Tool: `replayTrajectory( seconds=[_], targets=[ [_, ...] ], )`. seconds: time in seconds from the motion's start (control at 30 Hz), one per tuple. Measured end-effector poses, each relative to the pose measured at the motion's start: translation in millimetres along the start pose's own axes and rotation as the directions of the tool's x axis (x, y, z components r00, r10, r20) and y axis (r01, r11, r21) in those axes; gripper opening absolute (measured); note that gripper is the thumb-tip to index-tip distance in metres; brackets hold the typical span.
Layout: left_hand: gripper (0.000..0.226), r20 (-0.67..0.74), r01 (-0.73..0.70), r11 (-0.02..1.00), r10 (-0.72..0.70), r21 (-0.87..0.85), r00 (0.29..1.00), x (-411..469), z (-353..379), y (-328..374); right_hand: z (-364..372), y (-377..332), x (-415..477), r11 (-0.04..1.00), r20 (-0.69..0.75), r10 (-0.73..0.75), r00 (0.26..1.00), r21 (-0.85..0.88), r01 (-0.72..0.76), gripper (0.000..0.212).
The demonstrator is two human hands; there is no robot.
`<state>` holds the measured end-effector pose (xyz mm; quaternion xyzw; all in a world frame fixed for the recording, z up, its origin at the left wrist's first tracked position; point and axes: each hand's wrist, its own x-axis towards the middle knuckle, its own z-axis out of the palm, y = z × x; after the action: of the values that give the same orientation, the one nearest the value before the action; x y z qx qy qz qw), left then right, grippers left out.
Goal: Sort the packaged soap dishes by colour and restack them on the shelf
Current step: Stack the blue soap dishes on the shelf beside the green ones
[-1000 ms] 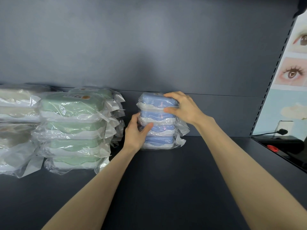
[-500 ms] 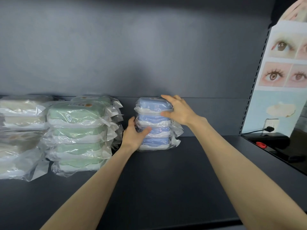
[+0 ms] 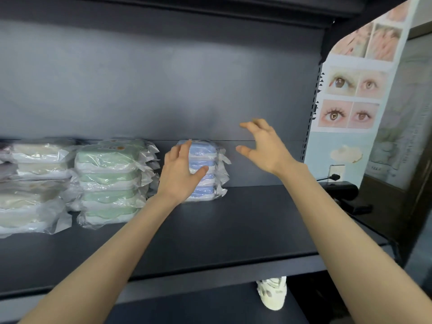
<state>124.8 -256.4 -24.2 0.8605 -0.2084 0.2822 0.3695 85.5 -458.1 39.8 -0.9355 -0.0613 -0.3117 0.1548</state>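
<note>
A dark shelf [image 3: 233, 220] carries bagged soap dishes: cream stack [image 3: 35, 178], green stack [image 3: 107, 176], blue stack [image 3: 203, 157]. The left hand [image 3: 181, 176], fingers straight, is at the blue stack's front. The right hand [image 3: 264, 146] hovers spread, holding nothing. Probably light, stiff boxes in slippery film, so grip both sides.

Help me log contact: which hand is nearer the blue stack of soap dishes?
Left. The left hand is in front of the blue stack, overlapping its left side; the right hand hovers open to the stack's upper right, clear of it.
</note>
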Motion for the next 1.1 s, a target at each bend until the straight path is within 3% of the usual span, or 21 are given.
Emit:
replayTrajectory(
  seconds=[0.2, 0.33, 0.5, 0.8, 0.9, 1.1],
  targets=[
    [0.062, -0.048, -0.162, 0.974, 0.171, 0.155, 0.984, -73, -32, 99, -65, 18, -103, 0.999, -0.079, -0.036, 0.996, -0.004, 0.036, 0.055],
    [0.057, -0.070, -0.167, 0.961, 0.186, 0.220, 0.980, -143, -30, 157, -95, 37, -179, 0.998, -0.051, -0.068, 0.996, 0.012, 0.069, 0.053],
    [0.052, 0.023, -0.218, 0.917, 0.223, 0.336, 0.975, -218, -15, 201, -115, 60, -269, 0.999, 0.014, -0.021, 1.000, 0.031, 0.020, 0.052],
    [0.050, 0.288, -0.217, 0.944, 0.142, 0.247, 0.947, -352, 56, 206, -84, 117, -428, 0.990, 0.179, 0.138, 0.974, -0.025, -0.135, 0.052],
    [0.048, 0.388, -0.250, 0.945, 0.154, 0.210, 0.909, -391, 90, 200, -67, 136, -480, 0.975, 0.243, 0.220, 0.945, -0.035, -0.219, 0.051],
    [0.048, 0.557, -0.134, 0.973, 0.007, 0.188, 0.830, -477, 159, 204, -40, 187, -577, 0.943, 0.465, 0.319, 0.826, -0.068, -0.326, 0.048]
  ],
)
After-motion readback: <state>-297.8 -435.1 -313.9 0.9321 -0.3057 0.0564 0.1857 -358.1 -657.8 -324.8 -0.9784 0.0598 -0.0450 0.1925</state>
